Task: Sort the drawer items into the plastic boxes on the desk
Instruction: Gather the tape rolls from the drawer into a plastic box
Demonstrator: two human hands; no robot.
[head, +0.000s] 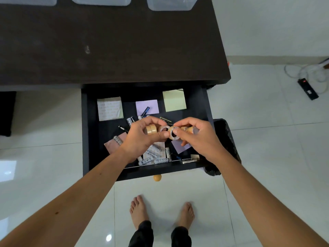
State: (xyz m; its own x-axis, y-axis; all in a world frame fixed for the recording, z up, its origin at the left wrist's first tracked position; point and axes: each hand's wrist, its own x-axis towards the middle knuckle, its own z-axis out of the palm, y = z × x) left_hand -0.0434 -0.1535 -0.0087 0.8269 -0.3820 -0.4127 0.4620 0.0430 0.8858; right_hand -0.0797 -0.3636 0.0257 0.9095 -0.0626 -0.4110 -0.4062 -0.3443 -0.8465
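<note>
The dark drawer (85,132) is pulled out below the desk. Above it, my left hand (142,139) grips small tan tape rolls (151,129), and my right hand (197,138) holds more tape rolls (173,133); the two bunches meet between my hands. Inside the drawer lie sticky-note pads, green (174,100), purple (146,106) and a wrapped one (110,108), plus several batteries (153,160) near the front. Three clear plastic boxes (170,4) stand at the far edge of the dark desk (106,43), only their near edges in view.
A black bin (226,139) stands right of the drawer. A power strip with white cables (307,88) lies on the tiled floor at the right. My bare feet (138,209) are below the drawer's round knob (157,177).
</note>
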